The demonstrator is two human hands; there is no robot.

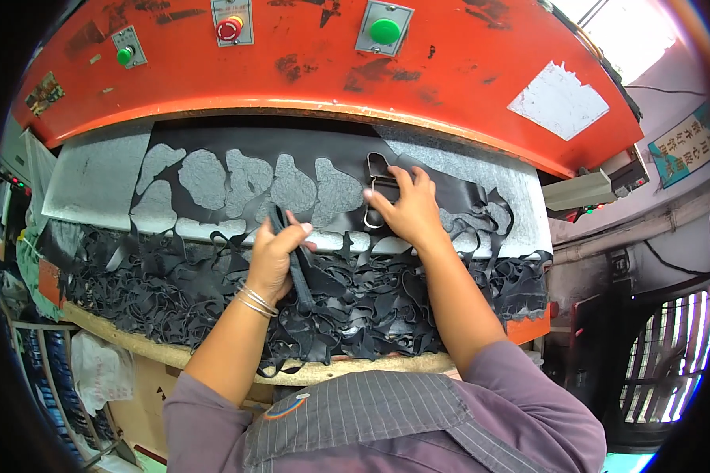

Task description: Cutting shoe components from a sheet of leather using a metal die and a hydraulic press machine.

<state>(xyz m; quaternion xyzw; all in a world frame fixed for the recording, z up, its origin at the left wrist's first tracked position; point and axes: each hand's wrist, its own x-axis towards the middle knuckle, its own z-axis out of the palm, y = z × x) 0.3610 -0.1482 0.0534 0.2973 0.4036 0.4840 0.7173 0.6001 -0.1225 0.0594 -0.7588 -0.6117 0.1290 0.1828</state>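
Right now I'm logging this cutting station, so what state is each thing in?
Black sheet: flat on the bed, full of cut-out holes.
Metal cutter: lying on the sheet under the right hand.
Cut black pieces: pinched in the left hand.
Black scraps: piled loose along the front edge.
Orange press head: raised above the sheet.

Head view, steeply down, close.
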